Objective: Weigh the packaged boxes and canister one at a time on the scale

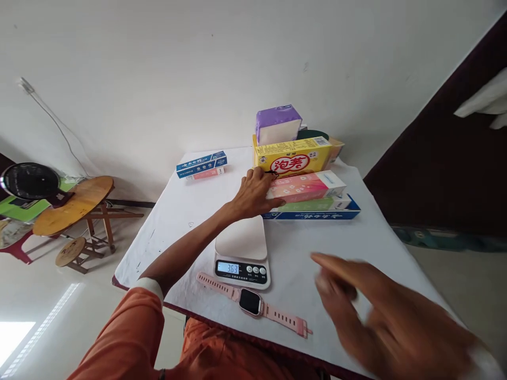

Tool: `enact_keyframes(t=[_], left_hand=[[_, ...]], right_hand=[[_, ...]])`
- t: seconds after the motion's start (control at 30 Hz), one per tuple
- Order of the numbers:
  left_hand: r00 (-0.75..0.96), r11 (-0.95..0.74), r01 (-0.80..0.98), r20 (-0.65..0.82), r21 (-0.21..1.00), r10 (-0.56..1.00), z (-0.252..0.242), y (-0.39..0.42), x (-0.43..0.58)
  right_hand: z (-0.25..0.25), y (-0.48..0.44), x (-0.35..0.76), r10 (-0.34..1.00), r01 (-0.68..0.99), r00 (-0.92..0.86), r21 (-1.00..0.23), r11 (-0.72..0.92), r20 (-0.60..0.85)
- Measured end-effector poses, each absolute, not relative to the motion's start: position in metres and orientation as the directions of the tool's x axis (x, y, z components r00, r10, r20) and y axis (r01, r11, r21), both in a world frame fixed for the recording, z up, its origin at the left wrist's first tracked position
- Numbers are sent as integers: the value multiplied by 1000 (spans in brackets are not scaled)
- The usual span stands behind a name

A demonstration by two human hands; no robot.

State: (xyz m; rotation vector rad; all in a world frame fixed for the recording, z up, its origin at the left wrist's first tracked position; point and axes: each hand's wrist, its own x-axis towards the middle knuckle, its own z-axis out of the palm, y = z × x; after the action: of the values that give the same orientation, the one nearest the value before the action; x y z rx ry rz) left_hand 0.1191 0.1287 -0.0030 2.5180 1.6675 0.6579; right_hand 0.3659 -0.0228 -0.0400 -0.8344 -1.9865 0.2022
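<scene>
My left hand (255, 192) is closed round the left end of a pink toothpaste box (303, 186), thumb in front. That box rests on a green box (317, 204), with a long blue box (328, 214) below. Under my left wrist stands a white kitchen scale (242, 248), its display showing what looks like 363. My right hand (380, 306), blurred, hovers over the right side of the table with thumb and forefinger apart and nothing between them. A pink-strapped smartwatch (250, 302) lies in front of the scale.
Behind the stack stand a yellow puff-snack box (293, 158) and a purple tissue pack (277, 124). At the back left, a blue box (202, 164) lies by a smaller pink box (205, 173). A white cloth covers the table (166, 232); left is a fan (31, 182).
</scene>
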Motion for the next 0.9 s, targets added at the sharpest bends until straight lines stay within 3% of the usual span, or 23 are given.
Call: enact_keyframes(t=[0.1, 0.17, 0.33, 0.5, 0.63, 0.9], left_hand=[[320, -465, 774, 367, 430, 873, 3, 116, 112], [309, -474, 740, 384, 477, 870, 13, 94, 102], [290, -388, 781, 267, 489, 919, 30, 19, 63], [247, -304, 830, 181, 468, 952, 7, -26, 28], [233, -271, 843, 137, 465, 963, -12, -31, 17], [274, -319, 884, 175, 341, 946, -7, -25, 26]], right_hand=[[-47, 23, 353, 753, 565, -343, -518, 643, 561], [-62, 43, 352, 801, 651, -394, -479, 589, 450], [-80, 58, 348, 900, 837, -400, -329, 436, 174], [-59, 69, 335, 913, 894, -405, -230, 384, -50], [-57, 70, 330, 920, 909, -386, -198, 366, -70], [-82, 61, 329, 934, 908, -336, -221, 355, 120]])
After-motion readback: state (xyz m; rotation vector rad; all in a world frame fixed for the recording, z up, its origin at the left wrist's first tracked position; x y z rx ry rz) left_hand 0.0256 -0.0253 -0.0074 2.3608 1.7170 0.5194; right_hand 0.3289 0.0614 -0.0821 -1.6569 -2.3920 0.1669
